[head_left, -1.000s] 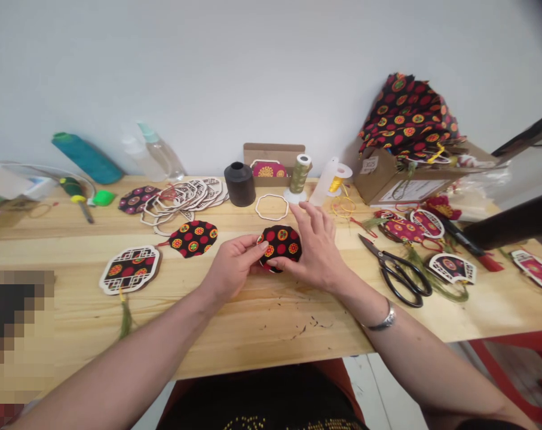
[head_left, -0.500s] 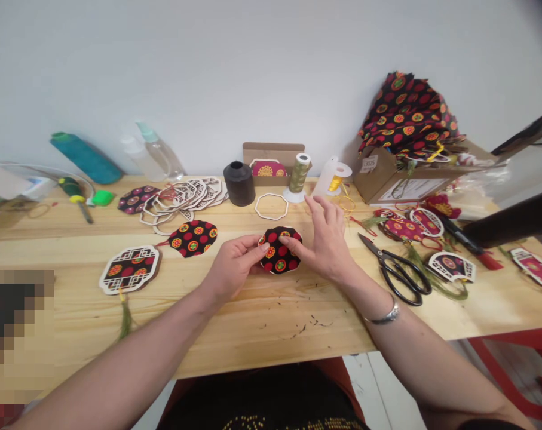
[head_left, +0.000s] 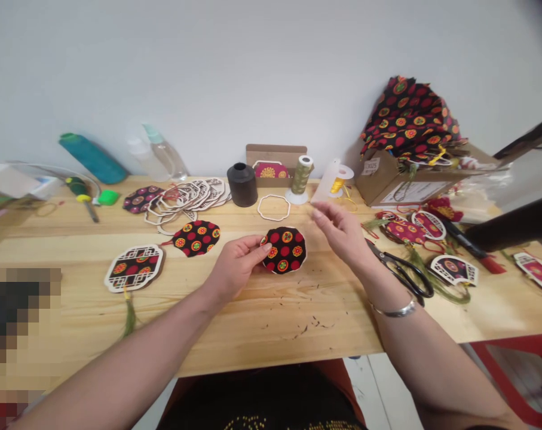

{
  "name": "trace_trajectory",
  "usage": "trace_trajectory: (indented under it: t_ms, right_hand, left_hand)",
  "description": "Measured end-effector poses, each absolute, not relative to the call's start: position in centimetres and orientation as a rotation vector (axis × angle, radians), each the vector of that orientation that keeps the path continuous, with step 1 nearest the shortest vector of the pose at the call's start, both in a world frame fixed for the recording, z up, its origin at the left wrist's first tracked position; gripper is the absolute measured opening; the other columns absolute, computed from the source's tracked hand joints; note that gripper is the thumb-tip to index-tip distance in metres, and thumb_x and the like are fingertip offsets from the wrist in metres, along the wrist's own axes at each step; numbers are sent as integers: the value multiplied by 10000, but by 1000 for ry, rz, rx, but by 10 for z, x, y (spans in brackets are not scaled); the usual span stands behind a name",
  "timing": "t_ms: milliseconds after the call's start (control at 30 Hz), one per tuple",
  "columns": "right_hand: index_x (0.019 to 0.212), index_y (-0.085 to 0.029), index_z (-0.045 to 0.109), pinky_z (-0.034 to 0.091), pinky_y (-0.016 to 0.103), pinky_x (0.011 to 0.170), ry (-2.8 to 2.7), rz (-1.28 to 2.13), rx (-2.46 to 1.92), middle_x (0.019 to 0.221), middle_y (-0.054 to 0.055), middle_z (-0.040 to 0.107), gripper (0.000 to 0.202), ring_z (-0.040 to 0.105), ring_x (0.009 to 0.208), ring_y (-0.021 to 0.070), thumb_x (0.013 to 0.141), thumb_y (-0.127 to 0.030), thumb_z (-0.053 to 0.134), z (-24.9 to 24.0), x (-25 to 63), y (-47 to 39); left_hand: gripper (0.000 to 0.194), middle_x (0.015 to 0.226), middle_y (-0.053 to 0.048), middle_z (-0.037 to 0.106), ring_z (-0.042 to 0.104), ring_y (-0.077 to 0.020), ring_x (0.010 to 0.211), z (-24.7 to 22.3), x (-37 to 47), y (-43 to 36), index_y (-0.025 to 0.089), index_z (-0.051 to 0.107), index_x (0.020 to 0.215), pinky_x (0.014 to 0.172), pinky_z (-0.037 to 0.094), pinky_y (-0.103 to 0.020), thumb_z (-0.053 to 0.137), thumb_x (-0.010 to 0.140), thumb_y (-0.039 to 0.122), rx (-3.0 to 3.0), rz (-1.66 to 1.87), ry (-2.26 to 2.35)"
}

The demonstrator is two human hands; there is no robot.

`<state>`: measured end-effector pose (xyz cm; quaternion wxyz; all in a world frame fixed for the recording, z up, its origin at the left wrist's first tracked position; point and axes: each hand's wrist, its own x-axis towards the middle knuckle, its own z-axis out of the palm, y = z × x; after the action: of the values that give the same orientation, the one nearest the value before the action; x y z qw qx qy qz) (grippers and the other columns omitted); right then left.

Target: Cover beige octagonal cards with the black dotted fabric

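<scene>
Between thumb and fingers, my left hand (head_left: pixel 239 260) pinches the left edge of a round black fabric piece (head_left: pixel 286 251) patterned with red dots and flowers, with a pale rim at its edge. My right hand (head_left: pixel 340 230) is raised to the right of that piece, apart from it; its fingers point toward the spools, and nothing shows in it. Behind the held piece lies a thin white frame (head_left: pixel 273 207). A similar patterned fabric piece (head_left: pixel 196 238) rests to the left, near a lattice-framed ornament (head_left: pixel 135 267) with a green tassel.
At the back stand a black cone (head_left: pixel 242 184), a green thread spool (head_left: pixel 302 178) and a yellow spool (head_left: pixel 341 180). A pile of frames (head_left: pixel 199 194) lies left. Black scissors (head_left: pixel 407 273) sit beside my right forearm. A cardboard box (head_left: pixel 387 179) with patterned cloth is at the back right.
My right hand has let go of the fabric piece's right side and moved right, over part of the scissors. My left hand still holds the piece. The view has shifted slightly.
</scene>
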<state>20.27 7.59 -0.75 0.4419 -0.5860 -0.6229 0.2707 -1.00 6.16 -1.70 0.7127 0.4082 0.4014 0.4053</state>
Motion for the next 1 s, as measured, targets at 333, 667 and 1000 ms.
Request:
trace_trajectory:
  t_ms: [333,667,1000]
  right_hand:
    - [743,-175,658,439,288,557,-1484,1118,-1301,674,9,660,193,548,583,126,753,-367,665,-5,199,71]
    - [792,-213,642,380,372,675,-2228,-78,-1200,768,68,665,209,554,735,205,905,-238,468,4,203,64]
    - [667,-211,569,323,363,652,-2685,-125,-985,669,41,585,260,476,667,186,886,-173,434,4,182,54]
  left_hand:
    - [343,924,-80,735,669,-226,818,-15,-15,62,168,694,1023,762,531,-356,658,788,415,1301,997,1100]
    - [377,1048,-271,627,493,-433,1016,1,-34,80,38,658,1006,802,414,-520,443,840,299,2576,397,2095]
    - [343,838,-281,671,621,-411,823,0,-59,93,48,670,902,608,436,-438,351,779,79,2421,-18,2208]
